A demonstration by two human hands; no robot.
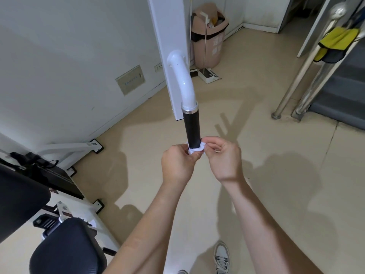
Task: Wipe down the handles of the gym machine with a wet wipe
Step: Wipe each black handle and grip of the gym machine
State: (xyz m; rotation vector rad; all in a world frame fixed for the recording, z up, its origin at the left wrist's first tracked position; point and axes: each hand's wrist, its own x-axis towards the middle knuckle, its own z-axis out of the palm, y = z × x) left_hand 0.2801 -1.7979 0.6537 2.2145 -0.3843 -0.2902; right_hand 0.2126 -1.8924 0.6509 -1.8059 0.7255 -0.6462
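Both hands meet at the near end of the black rubber handle grip (pixel 192 129): the left hand (pixel 177 165) and the right hand (pixel 223 158) each pinch the crumpled white wet wipe (pixel 195 150), which wraps that end and hides its tip. Beyond, the grip joins a curved white metal tube (pixel 182 80) on the white machine post (pixel 167 36). Black padded seats (pixel 67 248) sit lower left. Farther off stands a pink plastic bin (pixel 209 38), apparently full.
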